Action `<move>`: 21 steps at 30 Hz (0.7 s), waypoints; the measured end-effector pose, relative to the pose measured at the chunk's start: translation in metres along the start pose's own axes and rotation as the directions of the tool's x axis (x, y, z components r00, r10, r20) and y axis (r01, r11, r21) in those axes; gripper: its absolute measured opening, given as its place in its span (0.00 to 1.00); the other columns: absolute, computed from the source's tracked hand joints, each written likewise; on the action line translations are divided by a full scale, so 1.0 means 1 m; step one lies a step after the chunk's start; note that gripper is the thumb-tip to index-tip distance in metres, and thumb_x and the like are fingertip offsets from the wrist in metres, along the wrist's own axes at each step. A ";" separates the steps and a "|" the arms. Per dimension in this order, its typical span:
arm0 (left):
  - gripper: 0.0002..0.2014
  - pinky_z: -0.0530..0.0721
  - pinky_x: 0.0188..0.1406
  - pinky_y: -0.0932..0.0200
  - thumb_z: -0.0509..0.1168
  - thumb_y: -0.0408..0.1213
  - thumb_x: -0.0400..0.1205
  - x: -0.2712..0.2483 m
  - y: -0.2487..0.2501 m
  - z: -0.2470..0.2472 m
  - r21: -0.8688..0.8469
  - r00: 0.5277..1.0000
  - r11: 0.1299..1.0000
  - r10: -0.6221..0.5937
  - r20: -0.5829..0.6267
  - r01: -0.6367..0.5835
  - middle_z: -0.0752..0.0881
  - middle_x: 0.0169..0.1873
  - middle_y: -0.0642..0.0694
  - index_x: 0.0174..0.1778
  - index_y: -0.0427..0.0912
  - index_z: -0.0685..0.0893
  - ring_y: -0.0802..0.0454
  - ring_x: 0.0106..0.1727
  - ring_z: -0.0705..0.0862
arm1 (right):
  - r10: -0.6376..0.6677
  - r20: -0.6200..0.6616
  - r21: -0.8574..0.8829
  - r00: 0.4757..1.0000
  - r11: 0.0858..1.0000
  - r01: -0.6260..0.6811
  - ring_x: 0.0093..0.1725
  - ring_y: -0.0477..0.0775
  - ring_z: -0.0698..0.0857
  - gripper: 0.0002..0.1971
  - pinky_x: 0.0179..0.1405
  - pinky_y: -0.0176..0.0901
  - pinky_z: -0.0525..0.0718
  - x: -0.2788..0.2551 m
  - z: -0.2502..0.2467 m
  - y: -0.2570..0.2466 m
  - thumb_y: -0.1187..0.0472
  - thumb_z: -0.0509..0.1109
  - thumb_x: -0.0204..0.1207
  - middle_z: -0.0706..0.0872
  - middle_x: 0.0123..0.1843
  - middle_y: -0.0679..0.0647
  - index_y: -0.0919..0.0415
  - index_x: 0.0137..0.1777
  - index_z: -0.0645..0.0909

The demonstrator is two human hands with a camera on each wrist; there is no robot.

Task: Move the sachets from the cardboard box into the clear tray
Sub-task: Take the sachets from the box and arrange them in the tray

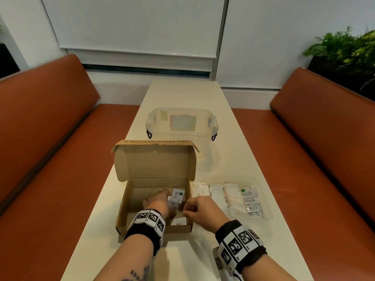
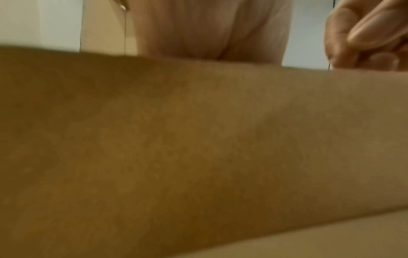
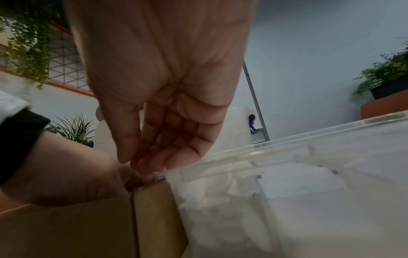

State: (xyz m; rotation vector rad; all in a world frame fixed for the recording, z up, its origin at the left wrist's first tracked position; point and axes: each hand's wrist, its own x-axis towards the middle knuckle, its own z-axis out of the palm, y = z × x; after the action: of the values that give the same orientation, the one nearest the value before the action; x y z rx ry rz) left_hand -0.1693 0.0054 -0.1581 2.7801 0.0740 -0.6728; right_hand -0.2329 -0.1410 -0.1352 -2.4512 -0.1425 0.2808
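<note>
The open cardboard box point(image 1: 123, 207) stands at the near end of the table with its lid up. My left hand point(image 1: 157, 201) is inside it and holds a Stevia sachet point(image 1: 177, 196) together with another white sachet point(image 1: 173, 207). A pepper sachet point(image 1: 178, 224) lies by the box's front wall. My right hand point(image 1: 192, 207) hovers over the box's right wall with fingers curled close to those sachets; whether it pinches one is hidden. To the right, the clear tray point(image 1: 267, 209) holds rows of sachets point(image 1: 233, 197). In the right wrist view the right hand's fingertips point(image 3: 143, 165) point down at the box corner point(image 3: 150, 200).
A clear lidded container point(image 1: 182, 126) stands right behind the box. Orange benches point(image 1: 50, 138) run along both sides of the narrow table point(image 1: 223, 159). A plant point(image 1: 349, 49) is at the far right. The left wrist view is filled by the box wall point(image 2: 198, 139).
</note>
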 end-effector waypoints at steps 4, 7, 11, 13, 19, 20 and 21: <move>0.16 0.80 0.64 0.49 0.71 0.39 0.76 -0.003 0.002 -0.003 -0.115 0.995 0.992 -0.047 0.086 0.057 0.83 0.59 0.43 0.58 0.48 0.78 0.44 0.61 0.81 | -0.005 -0.008 -0.004 1.000 1.000 0.005 0.44 0.42 0.81 0.06 0.42 0.26 0.76 0.003 0.000 -0.002 0.57 0.69 0.78 0.88 0.50 0.51 0.54 0.50 0.86; 0.20 0.81 0.64 0.53 0.70 0.38 0.77 -0.004 0.002 -0.008 -0.099 0.989 0.992 -0.069 0.129 0.082 0.81 0.63 0.41 0.66 0.45 0.80 0.45 0.64 0.80 | -0.023 -0.024 0.006 0.999 1.000 0.023 0.42 0.43 0.81 0.05 0.40 0.26 0.76 0.006 0.002 -0.005 0.58 0.70 0.78 0.88 0.47 0.51 0.56 0.48 0.87; 0.20 0.81 0.62 0.53 0.69 0.39 0.78 -0.008 -0.002 -0.011 -0.189 0.987 0.976 -0.080 0.137 0.105 0.80 0.65 0.39 0.67 0.45 0.78 0.43 0.65 0.80 | -0.016 -0.061 -0.007 0.998 1.000 0.015 0.39 0.41 0.79 0.06 0.37 0.23 0.73 0.009 0.005 -0.008 0.59 0.69 0.78 0.85 0.43 0.49 0.57 0.48 0.87; 0.17 0.85 0.49 0.53 0.69 0.37 0.79 -0.008 -0.006 -0.010 -0.316 0.997 0.946 -0.063 0.035 0.071 0.84 0.57 0.37 0.63 0.41 0.80 0.43 0.56 0.84 | -0.019 -0.062 -0.055 0.998 0.998 0.016 0.43 0.44 0.82 0.06 0.42 0.27 0.77 0.011 0.007 -0.010 0.60 0.68 0.78 0.87 0.46 0.50 0.57 0.49 0.87; 0.10 0.77 0.33 0.63 0.72 0.35 0.77 -0.019 -0.014 -0.017 -0.568 0.966 0.822 -0.112 -0.232 -0.041 0.87 0.44 0.40 0.53 0.40 0.82 0.49 0.37 0.84 | -0.006 0.122 -0.490 0.993 0.869 0.065 0.54 0.59 0.86 0.11 0.58 0.48 0.84 0.026 0.020 -0.031 0.63 0.67 0.78 0.87 0.53 0.59 0.62 0.58 0.83; 0.11 0.75 0.29 0.66 0.72 0.36 0.77 -0.020 -0.015 -0.018 -0.590 0.962 0.807 -0.132 -0.240 -0.037 0.86 0.43 0.42 0.54 0.41 0.83 0.53 0.34 0.82 | 0.017 0.139 -0.535 0.990 0.843 0.061 0.54 0.59 0.86 0.11 0.58 0.49 0.84 0.029 0.022 -0.033 0.62 0.68 0.78 0.87 0.54 0.59 0.62 0.58 0.83; 0.11 0.73 0.28 0.67 0.72 0.36 0.77 -0.021 -0.017 -0.019 -0.604 0.960 0.797 -0.146 -0.238 -0.028 0.86 0.43 0.42 0.55 0.42 0.84 0.54 0.33 0.80 | 0.036 0.150 -0.579 0.988 0.813 0.058 0.55 0.59 0.86 0.11 0.58 0.49 0.84 0.031 0.024 -0.035 0.62 0.68 0.78 0.87 0.54 0.58 0.62 0.58 0.83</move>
State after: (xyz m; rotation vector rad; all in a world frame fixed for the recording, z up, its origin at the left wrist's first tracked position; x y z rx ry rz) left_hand -0.1813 0.0275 -0.1363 2.2230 0.3683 -0.2063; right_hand -0.2097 -0.0940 -0.1367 -3.0380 -0.3576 0.4820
